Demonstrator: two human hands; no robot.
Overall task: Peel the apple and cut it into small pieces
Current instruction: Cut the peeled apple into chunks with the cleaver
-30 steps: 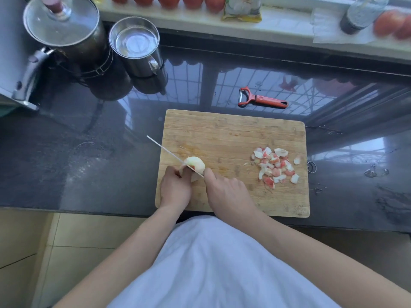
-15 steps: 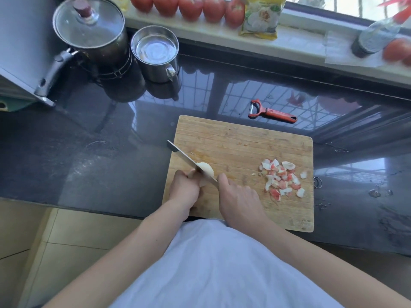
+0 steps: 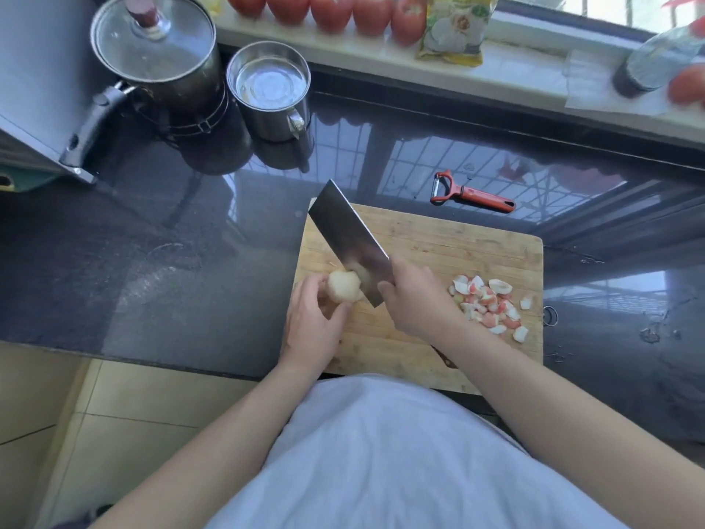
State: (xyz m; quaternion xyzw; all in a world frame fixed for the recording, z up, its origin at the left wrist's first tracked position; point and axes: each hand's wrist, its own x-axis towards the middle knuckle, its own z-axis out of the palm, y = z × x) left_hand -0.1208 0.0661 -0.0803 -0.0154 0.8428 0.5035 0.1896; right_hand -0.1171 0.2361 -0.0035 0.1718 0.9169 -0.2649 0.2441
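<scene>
A: Head view; left hand (image 3: 311,322) curls fingers (image 3: 301,295) and thumb round the peeled apple (image 3: 344,286) at the near-left of the cutting board (image 3: 438,238)?

B: Yes; right hand (image 3: 414,299) wraps the cleaver (image 3: 349,238), its flat blade tilted, just right of those fingers, touching the apple; peel pieces (image 3: 490,299) lie right of the right-hand fingers; red peeler (image 3: 471,192) beyond, on the counter (image 3: 171,242).

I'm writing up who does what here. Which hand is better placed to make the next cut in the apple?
The right hand: it already grips the cleaver, whose blade sits against the peeled apple. The left hand is busy holding that apple steady on the cutting board.
</scene>
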